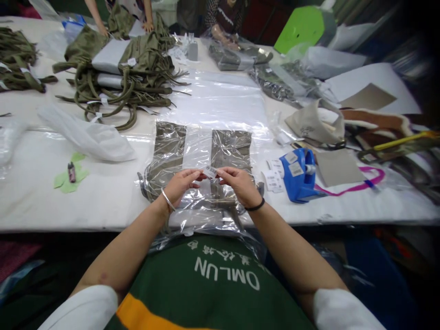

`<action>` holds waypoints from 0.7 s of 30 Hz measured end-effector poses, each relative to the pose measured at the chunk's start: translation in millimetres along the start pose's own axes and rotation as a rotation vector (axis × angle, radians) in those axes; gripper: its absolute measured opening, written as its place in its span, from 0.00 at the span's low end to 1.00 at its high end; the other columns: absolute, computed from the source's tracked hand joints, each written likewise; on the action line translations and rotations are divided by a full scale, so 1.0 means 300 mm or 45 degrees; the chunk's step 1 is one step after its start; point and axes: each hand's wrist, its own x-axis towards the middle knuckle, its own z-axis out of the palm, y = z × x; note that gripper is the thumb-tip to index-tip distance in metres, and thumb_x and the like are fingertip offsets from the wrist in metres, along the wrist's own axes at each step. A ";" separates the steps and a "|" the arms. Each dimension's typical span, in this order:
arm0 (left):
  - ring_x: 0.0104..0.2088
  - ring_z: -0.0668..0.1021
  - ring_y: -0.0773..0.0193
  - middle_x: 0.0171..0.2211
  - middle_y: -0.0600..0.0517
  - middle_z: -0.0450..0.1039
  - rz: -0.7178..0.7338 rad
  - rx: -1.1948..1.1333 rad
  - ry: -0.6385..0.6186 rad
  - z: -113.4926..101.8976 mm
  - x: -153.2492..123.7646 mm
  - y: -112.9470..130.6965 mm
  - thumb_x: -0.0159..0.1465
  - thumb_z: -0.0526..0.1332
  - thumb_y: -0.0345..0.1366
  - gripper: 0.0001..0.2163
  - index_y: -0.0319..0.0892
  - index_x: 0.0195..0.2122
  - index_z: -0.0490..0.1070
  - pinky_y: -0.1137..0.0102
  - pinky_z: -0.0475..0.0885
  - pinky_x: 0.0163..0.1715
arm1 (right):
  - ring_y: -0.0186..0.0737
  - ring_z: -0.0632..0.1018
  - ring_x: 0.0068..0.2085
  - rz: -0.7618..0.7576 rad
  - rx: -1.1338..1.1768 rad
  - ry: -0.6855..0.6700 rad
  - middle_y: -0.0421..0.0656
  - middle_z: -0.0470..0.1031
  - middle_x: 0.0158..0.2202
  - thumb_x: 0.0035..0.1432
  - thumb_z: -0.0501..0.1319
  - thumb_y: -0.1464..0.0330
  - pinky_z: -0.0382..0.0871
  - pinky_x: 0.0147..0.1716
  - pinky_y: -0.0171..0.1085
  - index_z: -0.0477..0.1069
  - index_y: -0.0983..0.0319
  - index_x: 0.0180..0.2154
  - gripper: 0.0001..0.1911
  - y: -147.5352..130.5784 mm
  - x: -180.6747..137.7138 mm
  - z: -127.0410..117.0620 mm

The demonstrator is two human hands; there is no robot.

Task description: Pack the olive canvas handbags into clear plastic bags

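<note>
The left hand [182, 183] and the right hand [239, 183] each pinch one end of a small white label [210, 172] between thumb and fingers, holding it over a clear plastic bag [197, 215] that lies at the near edge of the worktop [110, 201]. Inside the bag is a folded olive item [231, 146] with a white band [198, 149] down its middle. A blue dispenser [298, 176] stands near the right hand, and a stack of olive goods [146, 52] lies beyond the bag to the left.
</note>
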 end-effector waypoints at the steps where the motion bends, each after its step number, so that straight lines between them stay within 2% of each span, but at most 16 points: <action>1: 0.45 0.78 0.59 0.43 0.44 0.79 0.025 0.036 0.006 -0.009 0.003 0.006 0.58 0.68 0.42 0.15 0.39 0.43 0.78 0.68 0.70 0.40 | 0.38 0.77 0.36 -0.001 0.002 -0.015 0.44 0.80 0.35 0.52 0.68 0.51 0.73 0.35 0.37 0.80 0.62 0.34 0.20 -0.005 0.011 0.017; 8: 0.42 0.78 0.60 0.42 0.46 0.79 0.183 0.254 0.025 -0.090 0.037 0.027 0.56 0.69 0.40 0.16 0.39 0.44 0.77 0.67 0.71 0.41 | 0.35 0.75 0.35 0.016 0.033 -0.061 0.42 0.77 0.34 0.49 0.70 0.52 0.72 0.34 0.35 0.78 0.61 0.35 0.20 -0.021 0.072 0.112; 12: 0.50 0.77 0.56 0.48 0.43 0.78 0.394 0.585 0.150 -0.185 0.160 0.081 0.62 0.63 0.36 0.18 0.39 0.52 0.74 0.61 0.72 0.49 | 0.34 0.74 0.34 -0.012 0.183 0.046 0.39 0.75 0.32 0.43 0.73 0.52 0.72 0.36 0.35 0.75 0.61 0.30 0.21 -0.048 0.221 0.145; 14: 0.56 0.74 0.53 0.53 0.39 0.75 0.472 0.941 0.237 -0.234 0.248 0.108 0.63 0.60 0.33 0.17 0.37 0.53 0.74 0.58 0.67 0.57 | 0.33 0.74 0.35 -0.020 0.261 0.085 0.39 0.74 0.31 0.40 0.73 0.51 0.71 0.38 0.35 0.73 0.61 0.29 0.22 -0.049 0.340 0.179; 16: 0.63 0.67 0.46 0.59 0.35 0.69 0.439 1.344 0.329 -0.276 0.326 0.116 0.63 0.62 0.34 0.19 0.34 0.55 0.73 0.52 0.58 0.64 | 0.33 0.73 0.34 -0.022 0.230 0.117 0.39 0.74 0.30 0.40 0.72 0.51 0.70 0.38 0.35 0.72 0.62 0.27 0.22 -0.033 0.467 0.227; 18: 0.69 0.56 0.41 0.66 0.33 0.58 0.389 1.670 0.430 -0.313 0.380 0.098 0.61 0.65 0.37 0.26 0.34 0.60 0.68 0.47 0.46 0.67 | 0.33 0.71 0.31 -0.030 0.093 0.185 0.38 0.73 0.27 0.43 0.71 0.53 0.67 0.36 0.35 0.72 0.62 0.26 0.20 -0.002 0.580 0.275; 21: 0.72 0.45 0.43 0.72 0.38 0.44 0.376 1.928 0.493 -0.366 0.413 0.047 0.63 0.64 0.41 0.33 0.39 0.68 0.58 0.43 0.34 0.67 | 0.35 0.71 0.30 -0.032 -0.177 0.285 0.39 0.73 0.25 0.50 0.67 0.56 0.66 0.36 0.36 0.73 0.63 0.25 0.16 0.058 0.689 0.326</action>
